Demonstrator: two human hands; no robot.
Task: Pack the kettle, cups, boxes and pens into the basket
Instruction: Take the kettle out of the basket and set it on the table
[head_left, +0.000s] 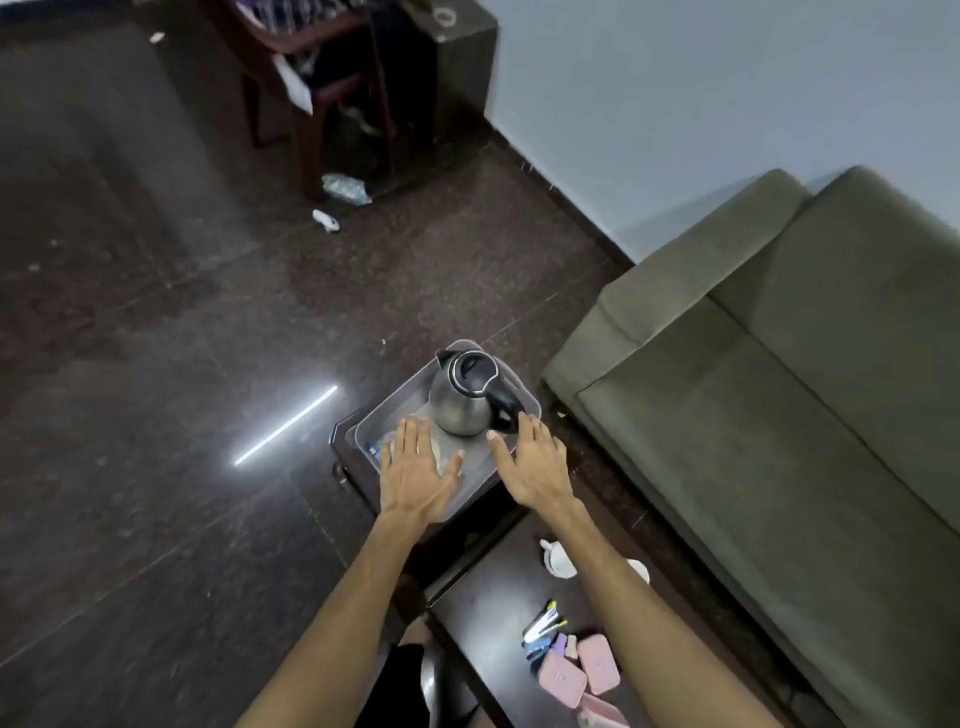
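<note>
Pink boxes lie nearest the camera on the dark bench, three of them visible, rounded and flat, clustered together at its near end. Just beyond the boxes a small bundle of pens lies fanned out, white and dark barrels with yellow-green tips. Farther along the bench, toward the basket, stand two white cups; the forearm of the right hand partly hides the second one.

Past the far end of the bench a clear plastic basket rests on a small dark stand. Inside it, at the far right corner, stands the kettle, upright: a brushed steel body with a black lid, a black handle turned toward the sofa and a short spout pointing away from it.

Both hands reach over the near half of the basket, palms down. Left hand is spread flat with its fingers apart, holding nothing. Right hand is likewise open and empty, its fingertips just beside the kettle's handle; contact cannot be judged.
</note>
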